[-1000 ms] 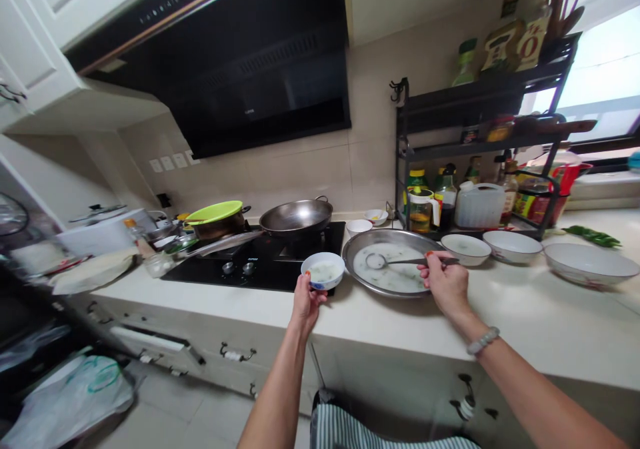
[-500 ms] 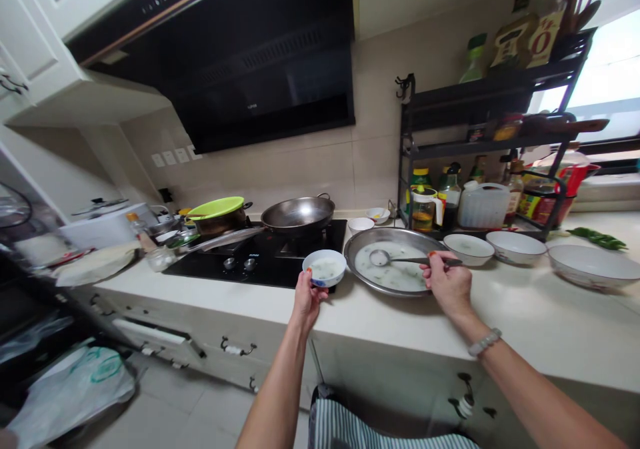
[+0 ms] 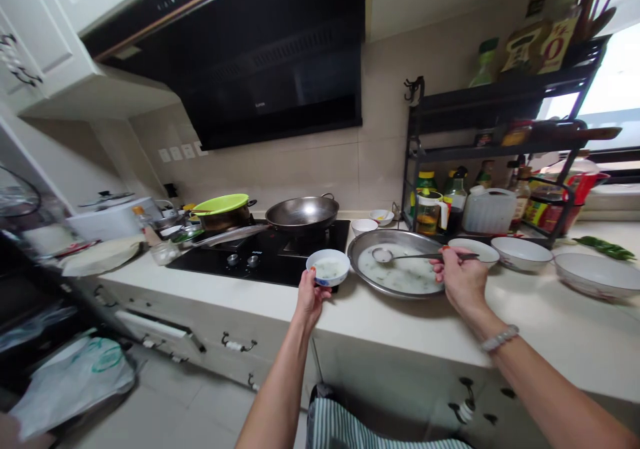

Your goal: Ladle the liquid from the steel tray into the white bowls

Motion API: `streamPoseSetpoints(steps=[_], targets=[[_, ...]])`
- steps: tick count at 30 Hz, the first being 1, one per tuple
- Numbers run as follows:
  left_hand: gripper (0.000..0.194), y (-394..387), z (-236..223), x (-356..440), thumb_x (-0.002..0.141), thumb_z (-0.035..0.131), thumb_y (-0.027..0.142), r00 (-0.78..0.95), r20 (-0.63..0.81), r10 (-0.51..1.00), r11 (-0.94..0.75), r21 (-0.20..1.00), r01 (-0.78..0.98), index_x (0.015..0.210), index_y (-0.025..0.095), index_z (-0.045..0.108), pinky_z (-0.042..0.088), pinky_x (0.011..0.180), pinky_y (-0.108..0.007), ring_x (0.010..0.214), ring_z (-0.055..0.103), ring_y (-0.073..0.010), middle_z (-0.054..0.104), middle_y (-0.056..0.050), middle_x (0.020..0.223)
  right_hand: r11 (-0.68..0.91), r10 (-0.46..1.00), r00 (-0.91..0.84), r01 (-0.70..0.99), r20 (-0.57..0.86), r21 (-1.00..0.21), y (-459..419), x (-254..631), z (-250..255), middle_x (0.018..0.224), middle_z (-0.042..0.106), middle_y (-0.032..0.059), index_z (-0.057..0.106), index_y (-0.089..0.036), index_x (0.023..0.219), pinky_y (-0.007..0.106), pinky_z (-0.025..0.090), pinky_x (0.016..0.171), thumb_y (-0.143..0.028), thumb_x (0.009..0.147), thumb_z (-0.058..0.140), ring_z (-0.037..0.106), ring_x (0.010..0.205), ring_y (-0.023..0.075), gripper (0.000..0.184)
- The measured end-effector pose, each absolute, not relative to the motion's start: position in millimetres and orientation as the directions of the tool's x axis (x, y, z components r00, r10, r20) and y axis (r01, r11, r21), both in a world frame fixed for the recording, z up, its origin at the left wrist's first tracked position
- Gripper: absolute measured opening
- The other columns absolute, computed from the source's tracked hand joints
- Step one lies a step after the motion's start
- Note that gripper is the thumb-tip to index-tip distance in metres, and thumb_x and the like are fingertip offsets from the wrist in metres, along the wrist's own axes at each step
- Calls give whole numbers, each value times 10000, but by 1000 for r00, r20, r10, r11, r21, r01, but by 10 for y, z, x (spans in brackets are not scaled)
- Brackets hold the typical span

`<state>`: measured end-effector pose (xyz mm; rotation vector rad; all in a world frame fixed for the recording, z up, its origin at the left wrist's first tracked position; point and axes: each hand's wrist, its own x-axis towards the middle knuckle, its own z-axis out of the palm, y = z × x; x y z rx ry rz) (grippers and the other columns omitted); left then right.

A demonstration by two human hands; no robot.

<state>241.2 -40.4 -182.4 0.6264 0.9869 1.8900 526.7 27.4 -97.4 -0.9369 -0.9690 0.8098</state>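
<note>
My left hand [image 3: 312, 297] is closed on a small white bowl [image 3: 329, 266] with blue marks, thumb at its rim. Whitish soup with green bits lies in that bowl. In my right hand [image 3: 463, 277] is the dark handle of a ladle [image 3: 384, 255], whose round metal head is over the left part of a wide steel basin [image 3: 395, 292]. Milky soup [image 3: 400, 272] with green flecks fills much of the basin. The small bowl is held just left of the basin, at the hob's front right corner. My right fingers partly hide the basin's right rim.
White bowls [image 3: 523, 254] stand in a row right of the basin, below a black spice rack [image 3: 415, 155] with bottles. A wok [image 3: 303, 214] and a pot with a lime-green basin [image 3: 220, 203] on top are on the hob [image 3: 245, 262]. Green leaves [image 3: 605, 249] lie far right.
My right hand has shifted slightly right with the ladle, its head still over the basin's left part. The left hand and small bowl look nearly unmoved; the whole view has shifted a little.
</note>
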Motion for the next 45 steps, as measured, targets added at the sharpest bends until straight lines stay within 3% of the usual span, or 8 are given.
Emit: streamPoseSetpoints(steps=[11,20,23,29,32,36,41,45], targets=[[480,-391,-1823,2426,725,643,540,-480,21,877,-271,846,-459,980,167,481,437,361,-187,469,598,-115,587,-20,747,414,901,236,-216,364,-884,147,4894,-502,491,571,8,538,-215,707,213,353,271,-332,720,620,524,386,135,143],[454,-363,-1834,2425,745,637,507,-460,12,888,-262,835,-483,1001,160,493,494,409,-218,537,658,-168,607,-53,802,491,870,-30,-28,492,-871,19,4487,-662,473,552,1,554,-219,789,248,393,305,-499,804,556,546,378,167,280],[443,-369,-1833,2428,746,641,502,-460,21,888,-268,836,-479,993,171,482,500,414,-223,535,657,-169,595,-40,786,623,775,-180,57,605,-780,-108,4476,-742,518,551,-4,578,-205,867,246,431,365,-470,866,501,570,433,162,276],[427,-380,-1822,2433,752,640,493,-461,32,887,-277,836,-475,978,179,460,516,422,-232,536,654,-159,594,-39,811,902,414,-364,45,834,-429,-250,4594,-776,724,635,50,637,-202,900,266,498,525,-325,901,496,591,563,143,187],[396,-383,-1816,2433,777,622,470,-458,32,889,-277,833,-479,992,178,461,517,418,-231,543,658,-162,604,-50,837,833,551,-215,85,807,-546,-160,4736,-778,693,635,50,624,-191,935,256,486,469,-383,897,502,606,556,156,230],[364,-396,-1802,2434,794,609,442,-457,34,889,-280,829,-484,1000,175,470,514,410,-229,540,661,-165,610,-56,843,627,766,26,190,643,-755,35,4999,-830,516,560,5,585,-172,920,239,418,349,-526,859,498,570,435,166,370],[350,-406,-1794,2428,800,600,427,-451,14,892,-263,829,-494,999,171,469,512,407,-231,540,666,-174,622,-69,859,579,783,21,342,621,-741,120,5193,-979,524,582,26,593,-169,860,237,417,347,-585,836,472,555,396,154,434],[383,-400,-1806,2418,784,613,441,-449,21,893,-265,832,-488,1013,169,470,517,414,-234,548,670,-179,626,-72,868,558,811,-19,325,585,-763,105,5173,-1055,529,598,32,600,-162,860,246,402,319,-593,814,478,506,327,139,450]])
